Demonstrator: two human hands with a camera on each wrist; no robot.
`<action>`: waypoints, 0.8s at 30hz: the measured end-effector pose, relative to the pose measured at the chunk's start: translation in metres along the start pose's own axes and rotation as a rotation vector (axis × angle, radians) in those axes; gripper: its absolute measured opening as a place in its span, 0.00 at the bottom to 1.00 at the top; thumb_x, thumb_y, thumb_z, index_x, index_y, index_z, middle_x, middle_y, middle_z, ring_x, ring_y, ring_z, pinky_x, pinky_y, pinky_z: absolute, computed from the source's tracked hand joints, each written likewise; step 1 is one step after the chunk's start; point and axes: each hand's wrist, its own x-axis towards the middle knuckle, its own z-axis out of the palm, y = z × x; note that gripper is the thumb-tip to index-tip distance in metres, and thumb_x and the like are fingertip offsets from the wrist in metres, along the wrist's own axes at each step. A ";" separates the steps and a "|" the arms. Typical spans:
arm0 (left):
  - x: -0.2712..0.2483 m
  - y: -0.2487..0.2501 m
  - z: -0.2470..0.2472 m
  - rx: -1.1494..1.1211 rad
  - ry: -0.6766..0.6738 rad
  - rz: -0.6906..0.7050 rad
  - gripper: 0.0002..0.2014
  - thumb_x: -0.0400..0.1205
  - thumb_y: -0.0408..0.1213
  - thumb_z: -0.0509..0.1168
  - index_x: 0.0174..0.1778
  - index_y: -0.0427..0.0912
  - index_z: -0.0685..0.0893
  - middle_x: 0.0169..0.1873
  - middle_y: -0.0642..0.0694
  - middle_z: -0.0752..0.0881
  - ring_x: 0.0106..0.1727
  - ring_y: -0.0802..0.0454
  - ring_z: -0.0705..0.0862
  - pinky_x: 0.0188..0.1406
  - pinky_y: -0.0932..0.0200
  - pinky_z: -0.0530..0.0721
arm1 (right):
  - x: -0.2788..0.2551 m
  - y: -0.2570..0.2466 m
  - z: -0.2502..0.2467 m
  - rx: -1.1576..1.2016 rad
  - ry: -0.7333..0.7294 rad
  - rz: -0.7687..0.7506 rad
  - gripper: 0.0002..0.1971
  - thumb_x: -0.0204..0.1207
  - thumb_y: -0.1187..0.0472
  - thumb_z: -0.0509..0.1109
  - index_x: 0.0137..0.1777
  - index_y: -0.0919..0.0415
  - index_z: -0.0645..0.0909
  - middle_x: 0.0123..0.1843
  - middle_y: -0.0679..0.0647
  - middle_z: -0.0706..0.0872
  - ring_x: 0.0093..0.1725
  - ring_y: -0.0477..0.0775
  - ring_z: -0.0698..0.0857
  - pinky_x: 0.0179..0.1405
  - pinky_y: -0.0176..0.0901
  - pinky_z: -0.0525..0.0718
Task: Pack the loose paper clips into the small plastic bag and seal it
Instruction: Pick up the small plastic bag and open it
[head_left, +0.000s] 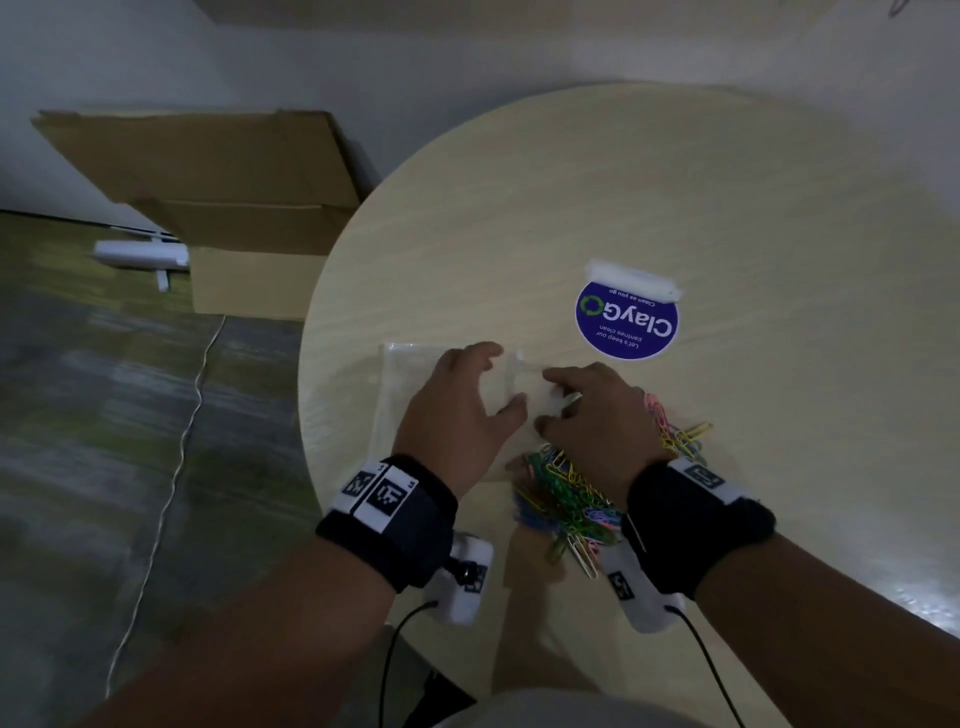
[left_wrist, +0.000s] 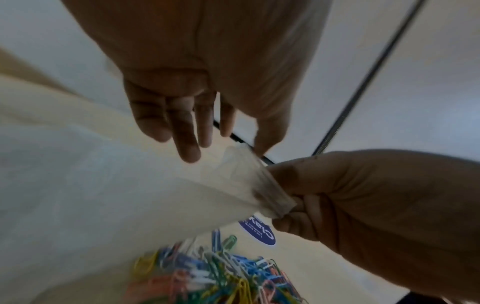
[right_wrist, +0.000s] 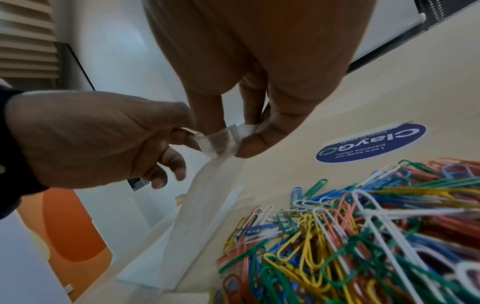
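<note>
A clear zip plastic bag (head_left: 400, 374) lies flat on the round table (head_left: 675, 182), left of centre. My right hand (head_left: 548, 400) pinches the bag's mouth strip (right_wrist: 223, 139) between thumb and forefinger and lifts that end. My left hand (head_left: 506, 376) hovers over the bag, its thumb and forefinger closing on the same strip (left_wrist: 249, 164) while the other fingers (left_wrist: 187, 144) hang fairly straight. A heap of coloured paper clips (head_left: 566, 499) lies loose on the table beneath my right wrist, also seen close up in the right wrist view (right_wrist: 363, 236). No clips show inside the bag.
A round blue sticker (head_left: 626, 325) sits on the table beyond my right hand, with a white folded scrap (head_left: 631, 283) at its far edge. On the floor to the left are an open cardboard box (head_left: 234, 208), a white object (head_left: 140, 254) and a thin cable (head_left: 182, 441).
</note>
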 end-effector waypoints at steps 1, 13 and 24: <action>-0.003 -0.002 0.002 -0.057 -0.020 -0.047 0.33 0.75 0.58 0.70 0.75 0.58 0.68 0.71 0.55 0.74 0.64 0.55 0.79 0.60 0.58 0.78 | -0.001 0.000 0.001 0.003 0.002 -0.009 0.28 0.69 0.60 0.76 0.71 0.55 0.77 0.60 0.55 0.79 0.54 0.57 0.83 0.59 0.51 0.82; 0.002 -0.045 0.017 0.284 -0.312 0.117 0.47 0.66 0.53 0.80 0.78 0.47 0.66 0.66 0.48 0.71 0.61 0.46 0.81 0.54 0.48 0.84 | -0.014 0.009 0.007 0.044 -0.012 -0.100 0.19 0.73 0.60 0.73 0.64 0.51 0.82 0.52 0.47 0.76 0.45 0.48 0.83 0.50 0.38 0.81; 0.000 -0.050 0.019 0.374 -0.209 0.135 0.41 0.66 0.50 0.78 0.72 0.47 0.69 0.65 0.47 0.75 0.58 0.43 0.82 0.47 0.48 0.84 | -0.056 0.103 -0.061 -0.332 0.110 0.464 0.43 0.59 0.28 0.73 0.66 0.58 0.76 0.61 0.63 0.75 0.61 0.71 0.78 0.62 0.59 0.79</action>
